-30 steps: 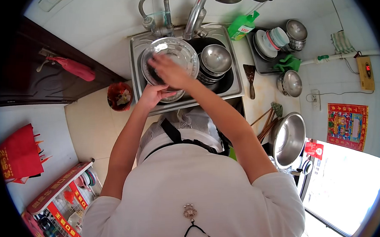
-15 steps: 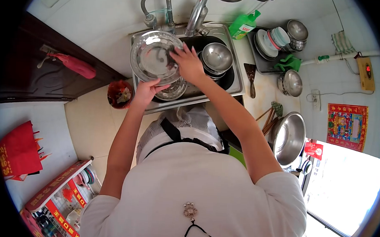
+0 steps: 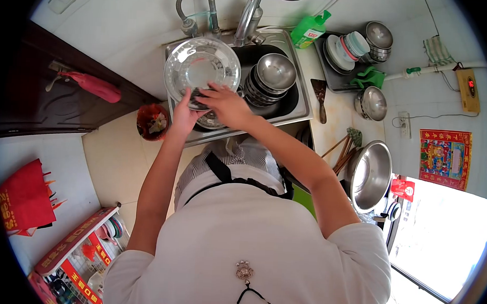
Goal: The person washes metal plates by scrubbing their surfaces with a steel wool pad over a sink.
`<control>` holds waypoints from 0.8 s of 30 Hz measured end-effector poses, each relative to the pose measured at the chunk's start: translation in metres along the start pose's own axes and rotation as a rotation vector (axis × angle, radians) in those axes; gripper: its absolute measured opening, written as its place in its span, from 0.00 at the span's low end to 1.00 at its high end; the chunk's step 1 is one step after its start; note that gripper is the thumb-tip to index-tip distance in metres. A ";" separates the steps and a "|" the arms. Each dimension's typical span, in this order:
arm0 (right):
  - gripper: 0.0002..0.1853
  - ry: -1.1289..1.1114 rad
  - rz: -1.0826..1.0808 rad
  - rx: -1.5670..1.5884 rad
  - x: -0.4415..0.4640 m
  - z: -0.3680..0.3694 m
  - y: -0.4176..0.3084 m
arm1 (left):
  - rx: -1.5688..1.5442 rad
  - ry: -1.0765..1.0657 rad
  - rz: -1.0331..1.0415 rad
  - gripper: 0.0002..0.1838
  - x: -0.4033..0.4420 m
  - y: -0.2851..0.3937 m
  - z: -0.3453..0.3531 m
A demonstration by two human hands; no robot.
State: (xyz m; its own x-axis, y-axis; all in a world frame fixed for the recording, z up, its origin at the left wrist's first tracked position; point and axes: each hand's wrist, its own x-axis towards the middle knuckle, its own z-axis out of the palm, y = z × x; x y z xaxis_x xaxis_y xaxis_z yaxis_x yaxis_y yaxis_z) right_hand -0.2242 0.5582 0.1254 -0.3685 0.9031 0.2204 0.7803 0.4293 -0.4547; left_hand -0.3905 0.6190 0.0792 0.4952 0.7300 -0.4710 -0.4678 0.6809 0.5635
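The person's left arm (image 3: 154,180) reaches forward and is almost straight, with just a small bend. The left hand (image 3: 185,116) makes a grip, with its thumb (image 3: 186,98) pointing away from the chest (image 3: 251,223); its other fingers are mostly hidden. The right arm (image 3: 303,157) bends at the elbow (image 3: 330,177) and slants over to the left. The right hand (image 3: 227,104) is palm down, with its fingers (image 3: 209,93) stretched out and a little apart. Its palm is hidden. Both hands are close together, the right fingertips near the left thumb.
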 end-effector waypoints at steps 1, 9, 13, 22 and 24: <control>0.27 -0.018 0.037 -0.074 -0.005 -0.004 0.008 | 0.038 0.020 0.018 0.21 0.001 -0.001 -0.004; 0.27 0.061 0.196 -0.345 0.004 -0.004 0.058 | 0.143 -0.055 0.068 0.17 0.000 -0.004 -0.005; 0.22 0.175 0.185 0.175 -0.002 0.038 0.016 | 0.067 0.045 0.098 0.16 0.005 0.001 0.004; 0.24 -0.017 0.145 -0.095 -0.010 0.016 0.055 | 0.125 0.095 0.127 0.17 -0.006 0.005 0.004; 0.28 -0.079 0.180 -0.263 -0.008 0.009 0.075 | 0.170 0.080 0.017 0.16 -0.003 0.006 -0.009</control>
State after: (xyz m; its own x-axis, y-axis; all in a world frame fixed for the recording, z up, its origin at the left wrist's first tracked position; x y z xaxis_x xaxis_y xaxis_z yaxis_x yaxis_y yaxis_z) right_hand -0.1673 0.5833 0.0818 -0.2426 0.9665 0.0838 0.9366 0.2558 -0.2394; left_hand -0.4017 0.6214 0.0778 0.4254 0.7481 -0.5093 -0.3419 0.6539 0.6749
